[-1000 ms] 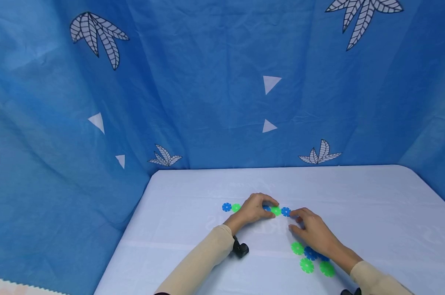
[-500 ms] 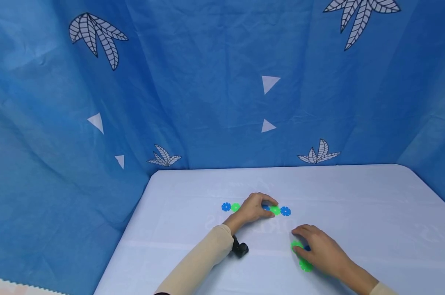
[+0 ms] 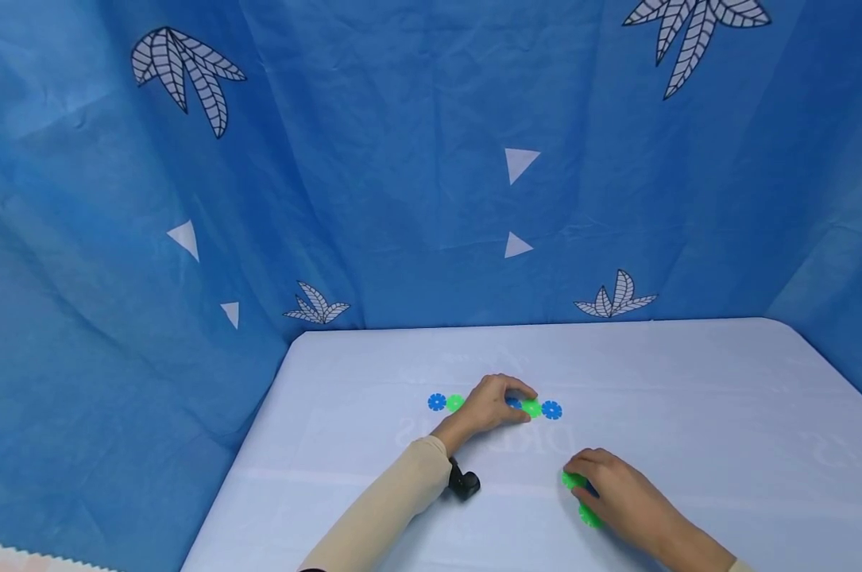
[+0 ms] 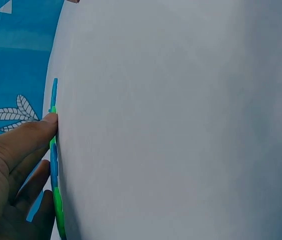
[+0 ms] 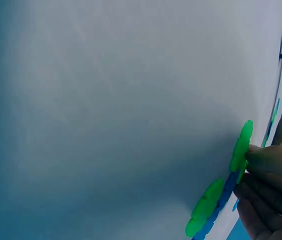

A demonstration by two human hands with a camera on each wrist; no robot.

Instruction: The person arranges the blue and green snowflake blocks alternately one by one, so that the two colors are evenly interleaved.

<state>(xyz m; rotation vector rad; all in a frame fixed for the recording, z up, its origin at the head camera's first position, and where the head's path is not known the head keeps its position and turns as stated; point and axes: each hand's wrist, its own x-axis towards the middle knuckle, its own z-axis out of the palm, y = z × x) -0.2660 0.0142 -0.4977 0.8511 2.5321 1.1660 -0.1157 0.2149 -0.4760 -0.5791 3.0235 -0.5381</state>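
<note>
A row of blue and green notched plastic discs runs across the white table. My left hand (image 3: pixel 486 403) lies over its middle, thumb and index finger pinching a green disc (image 3: pixel 532 409). To the left of that hand show a blue disc (image 3: pixel 437 402) and a green disc (image 3: pixel 455 403); a blue disc (image 3: pixel 552 410) ends the row on the right. Nearer the front, my right hand (image 3: pixel 620 496) pinches a green disc (image 3: pixel 572 480) at a small group. Another green disc (image 5: pixel 204 207) and a blue disc (image 5: pixel 225 192) lie beside it, partly hidden by the hand in the head view.
The white-covered table (image 3: pixel 373 357) reaches back to a blue curtain (image 3: pixel 416 199) printed with leaves and triangles. A black wrist camera (image 3: pixel 464 483) sits under my left wrist, above the table.
My right hand has come away from the row's right end, down towards the front, and its fingers have closed at a green disc in the group. The left hand has stayed in place.
</note>
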